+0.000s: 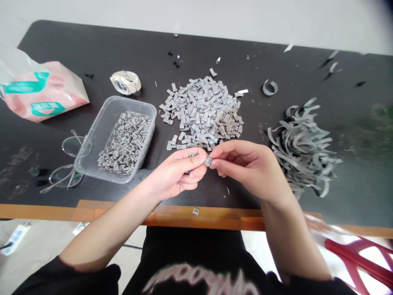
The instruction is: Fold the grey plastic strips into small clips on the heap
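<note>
Close to the table's front edge, my left hand (pixel 181 170) and my right hand (pixel 250 168) meet at the fingertips. Between them is a small grey clip (pixel 208 161), pinched by thumb and finger on both sides. Small metal-looking pieces (pixel 192 155) also show among the curled fingers of my left hand; how many is hidden. Just beyond my hands lies a heap of grey clips with short tabs (pixel 202 108). Left of it, a clear plastic tub (pixel 89 141) holds many small grey metal-looking pieces (pixel 125 141).
Curled grey strips (pixel 303 151) are piled at the right. Glasses (pixel 66 176) lie partly behind the tub, with a white watch (pixel 125 82) beyond it. A pink packet (pixel 61 88) stands far left. One loose clip (pixel 195 211) rests on the brown table edge (pixel 215 217).
</note>
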{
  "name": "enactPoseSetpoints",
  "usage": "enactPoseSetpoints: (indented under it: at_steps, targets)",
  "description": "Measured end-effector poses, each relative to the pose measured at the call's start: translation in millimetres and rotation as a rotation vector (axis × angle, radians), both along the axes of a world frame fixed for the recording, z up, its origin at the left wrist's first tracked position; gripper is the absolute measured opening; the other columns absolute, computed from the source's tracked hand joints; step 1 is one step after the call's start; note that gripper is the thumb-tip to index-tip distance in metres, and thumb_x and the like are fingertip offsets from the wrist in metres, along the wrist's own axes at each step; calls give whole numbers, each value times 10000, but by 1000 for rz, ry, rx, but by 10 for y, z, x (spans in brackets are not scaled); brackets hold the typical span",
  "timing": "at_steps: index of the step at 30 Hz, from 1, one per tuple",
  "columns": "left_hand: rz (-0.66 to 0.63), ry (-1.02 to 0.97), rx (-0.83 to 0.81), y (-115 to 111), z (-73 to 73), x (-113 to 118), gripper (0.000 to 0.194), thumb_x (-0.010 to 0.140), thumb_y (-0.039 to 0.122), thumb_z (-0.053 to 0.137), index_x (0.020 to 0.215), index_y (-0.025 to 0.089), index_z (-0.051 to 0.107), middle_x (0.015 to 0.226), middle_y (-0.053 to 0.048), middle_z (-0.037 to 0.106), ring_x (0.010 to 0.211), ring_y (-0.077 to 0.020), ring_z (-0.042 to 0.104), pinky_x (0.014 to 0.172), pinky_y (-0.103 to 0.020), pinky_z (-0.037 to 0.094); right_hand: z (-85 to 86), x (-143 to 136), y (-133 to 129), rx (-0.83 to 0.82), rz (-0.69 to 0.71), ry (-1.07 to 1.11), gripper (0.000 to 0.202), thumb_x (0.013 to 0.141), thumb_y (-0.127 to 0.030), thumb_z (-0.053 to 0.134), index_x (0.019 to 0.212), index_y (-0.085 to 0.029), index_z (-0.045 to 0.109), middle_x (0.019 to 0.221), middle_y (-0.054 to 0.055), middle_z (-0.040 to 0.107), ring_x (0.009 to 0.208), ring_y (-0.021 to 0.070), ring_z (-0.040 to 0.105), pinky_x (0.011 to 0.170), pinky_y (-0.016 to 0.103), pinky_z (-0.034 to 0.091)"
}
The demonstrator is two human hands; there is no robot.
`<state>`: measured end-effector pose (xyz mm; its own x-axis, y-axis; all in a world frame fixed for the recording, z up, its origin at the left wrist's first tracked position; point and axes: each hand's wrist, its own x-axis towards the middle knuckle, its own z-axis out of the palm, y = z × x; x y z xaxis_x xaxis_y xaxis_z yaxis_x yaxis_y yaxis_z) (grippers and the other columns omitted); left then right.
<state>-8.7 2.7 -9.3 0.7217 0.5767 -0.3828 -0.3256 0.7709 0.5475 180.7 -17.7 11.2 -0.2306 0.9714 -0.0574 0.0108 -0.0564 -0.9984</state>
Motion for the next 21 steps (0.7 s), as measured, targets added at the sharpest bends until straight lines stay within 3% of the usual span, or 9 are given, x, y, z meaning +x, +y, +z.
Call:
enactPoseSetpoints:
  at_steps: [13,21]
  targets:
    - [-48,-25,-34,-3,-46,9,349,879,332,760,746,167,483,508,117,377,401,4,154,347,-68,191,50,43,-54,144,57,-174,137,892,-142,720,985,-202,801,984,-1,812,859,114,735,773,203,570]
    - [-88,-14,77,-22,-78,23,308,932,404,692,804,175,529,499,107,399,390,0,172,361,-81,186,44,51,-45,27,81,-53,157,853,-103,733,935,-212,812,833,-24,788,679,83,669,622,182,526]
